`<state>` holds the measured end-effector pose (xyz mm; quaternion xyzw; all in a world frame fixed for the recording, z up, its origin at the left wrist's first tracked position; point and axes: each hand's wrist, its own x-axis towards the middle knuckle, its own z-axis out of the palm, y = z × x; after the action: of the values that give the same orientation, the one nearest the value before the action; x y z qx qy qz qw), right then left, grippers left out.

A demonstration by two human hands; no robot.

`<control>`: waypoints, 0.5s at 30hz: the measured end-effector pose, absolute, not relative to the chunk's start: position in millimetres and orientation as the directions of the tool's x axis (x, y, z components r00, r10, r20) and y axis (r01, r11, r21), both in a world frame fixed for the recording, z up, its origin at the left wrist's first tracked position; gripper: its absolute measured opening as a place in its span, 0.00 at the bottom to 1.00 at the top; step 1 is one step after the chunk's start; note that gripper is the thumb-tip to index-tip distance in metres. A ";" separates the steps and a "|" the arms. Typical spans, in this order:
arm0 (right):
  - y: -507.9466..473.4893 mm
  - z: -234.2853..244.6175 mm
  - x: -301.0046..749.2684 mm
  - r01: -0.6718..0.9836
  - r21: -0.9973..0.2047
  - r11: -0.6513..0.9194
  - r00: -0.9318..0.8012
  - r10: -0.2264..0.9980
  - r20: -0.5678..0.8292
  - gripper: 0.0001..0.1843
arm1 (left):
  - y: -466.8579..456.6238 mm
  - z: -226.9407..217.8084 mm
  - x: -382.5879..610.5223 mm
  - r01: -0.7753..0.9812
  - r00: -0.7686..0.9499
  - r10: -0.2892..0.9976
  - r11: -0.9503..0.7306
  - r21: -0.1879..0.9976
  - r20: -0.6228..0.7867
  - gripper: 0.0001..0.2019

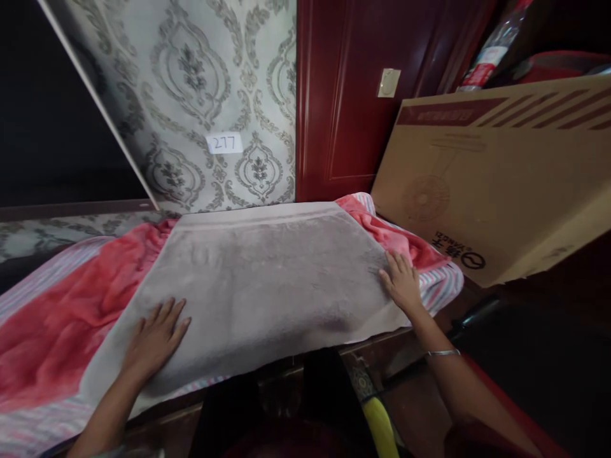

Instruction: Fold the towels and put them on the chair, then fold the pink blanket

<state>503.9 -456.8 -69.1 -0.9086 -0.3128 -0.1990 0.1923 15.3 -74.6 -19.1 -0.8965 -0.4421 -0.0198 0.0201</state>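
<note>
A grey towel (267, 280) lies spread flat over a red fleece blanket (62, 324) on a striped-covered surface. My left hand (155, 337) rests palm down on the towel's near left part, fingers stretched out. My right hand (401, 280) lies flat on the towel's right edge, fingers spread, with a thin bangle on the wrist. Neither hand holds anything.
A large cardboard box (496, 178) leans at the right, touching the blanket's corner. Patterned wallpaper with a "277" label (224, 142) and a dark red door (363, 95) stand behind. A plastic bottle (491, 51) sits above the box. A yellow object (379, 426) lies below.
</note>
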 end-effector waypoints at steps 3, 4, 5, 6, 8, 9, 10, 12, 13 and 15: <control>-453.5 -81.5 501.7 0.593 -0.126 -0.795 0.779 0.526 0.342 0.33 | -76.5 -21.3 13.0 0.795 0.606 0.793 -0.605 -0.028 0.058 0.36; -455.3 -84.8 502.2 0.586 -0.113 -0.803 0.786 0.529 0.320 0.33 | -76.7 -22.0 11.8 0.797 0.603 0.795 -0.603 -0.033 0.066 0.36; -457.4 -86.4 503.3 0.583 -0.107 -0.805 0.790 0.532 0.304 0.33 | -76.8 -22.1 10.8 0.799 0.601 0.796 -0.600 -0.036 0.075 0.35; -459.2 -86.0 504.7 0.579 -0.108 -0.808 0.797 0.533 0.284 0.33 | -76.7 -21.4 10.4 0.802 0.597 0.798 -0.596 -0.037 0.081 0.35; -457.8 -78.7 506.7 0.551 -0.116 -0.826 0.825 0.519 0.225 0.33 | -76.1 -17.0 13.3 0.811 0.584 0.807 -0.584 -0.026 0.087 0.33; -453.2 -72.3 506.6 0.530 -0.118 -0.840 0.841 0.503 0.201 0.33 | -75.9 -13.5 18.0 0.814 0.580 0.810 -0.581 -0.017 0.091 0.33; -445.3 -64.7 505.1 0.512 -0.118 -0.851 0.853 0.487 0.188 0.34 | -76.0 -9.6 25.4 0.809 0.586 0.805 -0.588 -0.006 0.094 0.32; -419.8 -48.8 496.6 0.529 -0.111 -0.841 0.840 0.501 0.206 0.34 | -77.5 -1.8 49.3 0.768 0.635 0.765 -0.640 0.015 0.106 0.32; -403.4 -42.0 489.3 0.567 -0.106 -0.817 0.814 0.536 0.221 0.34 | -79.2 1.3 65.1 0.719 0.688 0.717 -0.695 0.029 0.111 0.31; -368.2 -33.7 470.3 0.666 -0.095 -0.739 0.739 0.638 0.215 0.34 | -84.4 4.1 100.3 0.608 0.785 0.611 -0.791 0.066 0.102 0.31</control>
<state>470.3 -368.2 -33.7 -0.9288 -0.3512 -0.0841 0.0832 100.3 -84.4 4.1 -0.9446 -0.3226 -0.0590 -0.0148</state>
